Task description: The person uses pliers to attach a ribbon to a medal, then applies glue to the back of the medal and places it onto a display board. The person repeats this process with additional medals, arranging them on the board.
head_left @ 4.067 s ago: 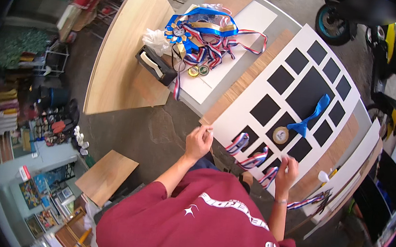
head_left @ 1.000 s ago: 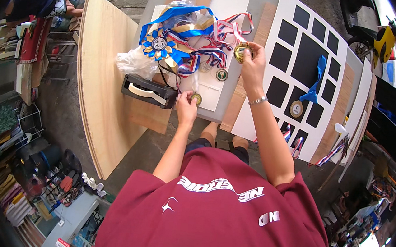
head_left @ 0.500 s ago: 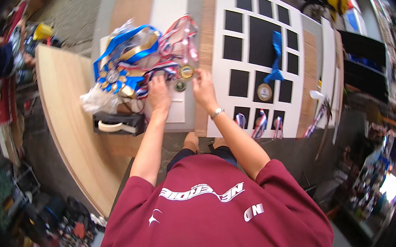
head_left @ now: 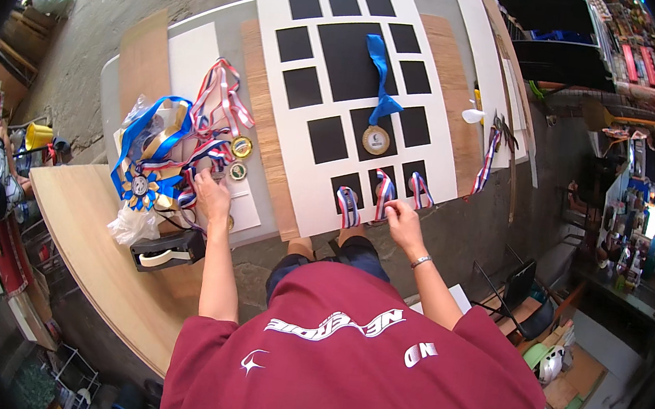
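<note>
- White board (head_left: 308, 204): right hand (head_left: 406, 228) has come over, bringing work here.
- Ribbon pile (head_left: 168, 142): left hand (head_left: 212, 196) at its edge, fingers' hold unclear.
- Striped ribbon (head_left: 383, 196): by right fingers, hold unclear.
- Gold medal (head_left: 241, 146): released beside pile.

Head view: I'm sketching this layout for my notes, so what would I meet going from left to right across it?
Yellow bucket, blue-and-gold rosette, left hand, round medal on the blue ribbon, right hand, rightmost striped ribbon.
</note>
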Motion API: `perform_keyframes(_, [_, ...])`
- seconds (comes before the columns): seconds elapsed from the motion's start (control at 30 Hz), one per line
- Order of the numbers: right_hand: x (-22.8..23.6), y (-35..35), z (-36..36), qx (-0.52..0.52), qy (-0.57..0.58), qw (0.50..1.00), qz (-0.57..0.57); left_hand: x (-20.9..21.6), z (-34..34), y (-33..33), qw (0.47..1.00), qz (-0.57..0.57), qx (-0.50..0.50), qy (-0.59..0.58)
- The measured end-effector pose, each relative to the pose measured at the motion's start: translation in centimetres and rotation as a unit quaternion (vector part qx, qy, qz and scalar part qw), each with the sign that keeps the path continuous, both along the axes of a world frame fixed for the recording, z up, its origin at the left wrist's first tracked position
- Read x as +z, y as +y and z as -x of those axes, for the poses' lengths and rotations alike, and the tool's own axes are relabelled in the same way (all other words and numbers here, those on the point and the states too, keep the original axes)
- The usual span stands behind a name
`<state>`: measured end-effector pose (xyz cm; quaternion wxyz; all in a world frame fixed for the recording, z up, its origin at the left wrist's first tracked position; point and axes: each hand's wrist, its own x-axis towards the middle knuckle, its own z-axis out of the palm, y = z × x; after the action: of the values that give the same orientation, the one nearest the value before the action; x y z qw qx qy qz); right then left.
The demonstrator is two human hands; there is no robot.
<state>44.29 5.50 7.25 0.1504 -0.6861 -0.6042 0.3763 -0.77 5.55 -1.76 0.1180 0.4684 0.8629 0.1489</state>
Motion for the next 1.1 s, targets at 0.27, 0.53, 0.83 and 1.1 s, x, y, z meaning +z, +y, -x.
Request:
perform_keyframes(0.27, [-1.2, 4.0, -8.7, -0.067, 0.013, 0.997, -0.021, -1.2, -1.9, -0.3, 0.994, -0.069, 0.066, -0.046])
perform_keyframes(0.53, [-4.0, 11.2, -13.7, -0.005, 0.098, 0.995, -0.033, 0.7, -2.3, -2.1, 0.677, -0.252, 0.328, -0.608])
perform_keyframes(0.83, [4.3, 17.8, -7.9, 0.123, 0.249, 0.961, 0.011, 15.3, -19.9, 5.1, 0.446, -0.344, 0.153, -0.812])
perform_keyframes(1.1, [8.0, 18.7, 0.2, 0.166, 0.294, 0.941, -0.012, 21.0, -25.1, 5.4, 0.438, -0.392, 0.198, -0.784])
